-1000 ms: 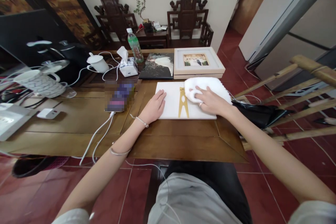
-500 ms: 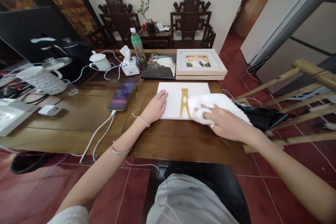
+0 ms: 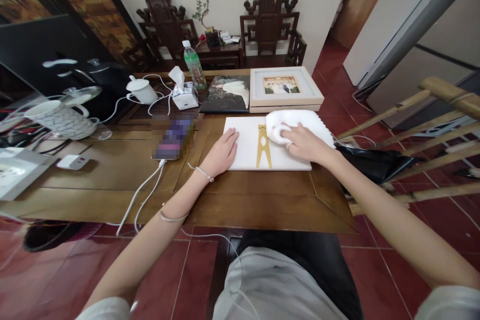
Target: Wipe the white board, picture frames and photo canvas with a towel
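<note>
A white rectangular board [image 3: 243,152] lies flat on the wooden table, with a gold cat-shaped figure [image 3: 263,147] at its middle. My left hand [image 3: 222,151] rests flat on the board's left edge, its fingers stretched out. In my right hand [image 3: 304,143] is a bunched, fluffy white cloth [image 3: 303,120], pressed against the board's upper right part. The cloth covers that corner and hangs past the right edge. Some of my right fingers are sunk in the cloth and hidden.
Behind the board lie a framed picture [image 3: 287,102] and a dark picture with a white bird [image 3: 225,95]. A tissue box [image 3: 185,96], a green-labelled bottle [image 3: 194,66], a lidded cup [image 3: 142,91] and a charging phone [image 3: 173,137] stand left. A bamboo rack [image 3: 446,95] is at right.
My right hand has slid the cloth away from me, from the board's lower right up to its upper right. The gold figure's lower part now shows fully. My left hand stays in place.
</note>
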{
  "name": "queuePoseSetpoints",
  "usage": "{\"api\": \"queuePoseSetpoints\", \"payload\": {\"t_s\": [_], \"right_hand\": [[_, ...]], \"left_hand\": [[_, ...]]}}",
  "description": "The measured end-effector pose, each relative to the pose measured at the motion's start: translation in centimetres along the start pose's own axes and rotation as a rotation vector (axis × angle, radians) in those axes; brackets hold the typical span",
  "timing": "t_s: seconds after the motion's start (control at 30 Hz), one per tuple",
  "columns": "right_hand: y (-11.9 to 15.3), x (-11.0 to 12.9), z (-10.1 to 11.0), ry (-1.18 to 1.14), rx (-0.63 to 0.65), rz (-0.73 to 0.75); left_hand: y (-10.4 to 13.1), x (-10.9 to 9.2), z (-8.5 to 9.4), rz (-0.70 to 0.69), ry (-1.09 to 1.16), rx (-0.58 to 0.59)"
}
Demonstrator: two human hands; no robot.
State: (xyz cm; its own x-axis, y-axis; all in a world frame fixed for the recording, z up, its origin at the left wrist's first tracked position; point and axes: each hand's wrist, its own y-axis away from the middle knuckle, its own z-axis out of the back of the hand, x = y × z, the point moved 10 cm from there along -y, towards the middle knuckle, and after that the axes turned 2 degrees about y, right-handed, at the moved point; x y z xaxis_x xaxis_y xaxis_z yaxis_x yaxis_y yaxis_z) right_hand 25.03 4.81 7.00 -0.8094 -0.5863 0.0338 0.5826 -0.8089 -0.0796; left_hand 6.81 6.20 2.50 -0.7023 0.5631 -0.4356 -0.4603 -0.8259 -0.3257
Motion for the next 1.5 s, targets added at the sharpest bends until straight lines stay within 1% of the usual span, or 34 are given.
{"api": "queuePoseSetpoints", "payload": {"t_s": [0.1,0.23,0.3,0.37,0.43,0.53,0.67,0.77,0.8,0.87,0.93,1.0,1.07,1.13,1.27,1.37,1.43,1.5], "right_hand": [[3.2,2.4,0.0,-0.044,0.042,0.05],[7.6,5.4,1.0,-0.091,0.101,0.104],[8.9,5.9,1.6,-0.082,0.129,0.091],[9.2,5.5,1.8,-0.059,0.161,0.046],[8.5,4.3,1.7,-0.044,0.184,-0.01],[5.8,1.7,1.5,-0.07,0.16,-0.095],[0.7,-1.0,1.8,-0.188,0.033,-0.17],[-2.8,-1.7,2.3,-0.286,-0.085,-0.27],[-3.8,-1.4,2.2,-0.312,-0.098,-0.292],[-5.4,0.0,1.4,-0.321,-0.08,-0.29],[-6.2,2.2,0.5,-0.265,-0.054,-0.223],[-5.8,4.6,-0.2,-0.188,-0.042,-0.119],[-4.4,6.8,-0.8,-0.159,-0.021,-0.015],[-2.2,8.7,-1.1,-0.176,0.022,0.058],[2.5,12.0,-0.4,-0.225,0.098,0.16],[4.3,13.3,0.1,-0.241,0.147,0.199],[4.1,13.0,0.2,-0.251,0.155,0.193],[3.0,11.9,0.0,-0.248,0.15,0.167]], "left_hand": [[0.1,0.2,-0.1,0.007,0.008,-0.018],[0.1,0.7,-0.4,0.041,0.011,-0.024],[0.1,0.9,-0.5,0.05,0.014,-0.013],[0.1,1.0,-0.7,0.046,0.016,-0.005],[0.0,1.0,-0.8,0.039,0.012,-0.001],[0.0,1.1,-0.8,0.037,0.004,0.001],[0.0,0.9,-0.6,0.038,-0.01,0.007],[0.0,0.7,-0.6,0.038,-0.021,0.018],[0.0,0.7,-0.6,0.039,-0.025,0.018],[0.0,0.8,-0.5,0.041,-0.027,0.012],[0.0,0.9,-0.5,0.041,-0.023,0.0],[0.0,0.9,-0.6,0.03,-0.018,-0.004],[-0.1,0.9,-0.7,0.018,-0.02,0.002],[-0.1,0.8,-0.7,0.014,-0.025,0.006],[-0.2,0.7,-0.7,0.005,-0.03,0.004],[-0.2,0.7,-0.7,0.005,-0.039,0.004],[-0.2,0.7,-0.7,0.004,-0.042,0.004],[-0.2,0.7,-0.8,0.001,-0.044,0.004]]}}
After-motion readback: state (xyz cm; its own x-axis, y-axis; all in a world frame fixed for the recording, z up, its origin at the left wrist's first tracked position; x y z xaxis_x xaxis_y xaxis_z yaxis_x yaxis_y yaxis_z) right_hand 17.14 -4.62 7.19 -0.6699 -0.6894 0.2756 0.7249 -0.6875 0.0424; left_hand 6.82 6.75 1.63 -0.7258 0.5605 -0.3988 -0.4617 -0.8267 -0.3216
